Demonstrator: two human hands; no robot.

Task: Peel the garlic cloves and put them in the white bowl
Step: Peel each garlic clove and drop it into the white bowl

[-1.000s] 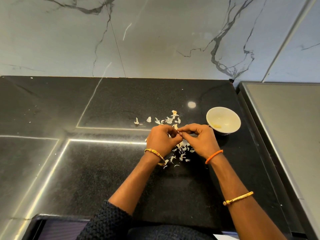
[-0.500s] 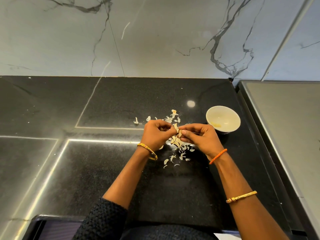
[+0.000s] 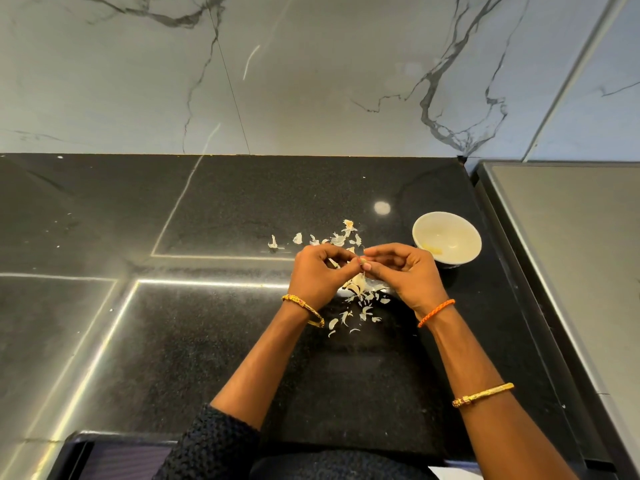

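Desk [image 3: 214,341]: black, glossy, speckled; pale inlaid lines cross it; a round light glare lies near the bowl.

Wall [image 3: 311,74]: grey marble with dark veins, behind the desk.

Left hand [image 3: 317,277]: raised just over the desk, fingers curled inward, thumb and forefinger pinching the clove from the left. Gold bangle [image 3: 304,308] at the wrist; dark knitted sleeve [image 3: 214,445] at the elbow.

Right hand [image 3: 405,271]: opposite the left, fingertips meeting it; fingers curled, thumb and forefinger pinching the same clove from the right. Orange cord [image 3: 436,312] at the wrist, second gold bangle [image 3: 483,394] further up the forearm.

Clove [image 3: 363,261]: small, mostly hidden between the two sets of fingertips, held above the desk; how much skin remains on it cannot be told.

Bowl [image 3: 464,251]: white, round, on the desk just right of the right hand; one yellowish piece [image 3: 431,249] inside near the left wall.

Peels [image 3: 360,303]: pale scraps strewn on the desk under and behind the hands, a few in a row to the left.

Steel surface [image 3: 571,271]: grey, at the desk's right edge.
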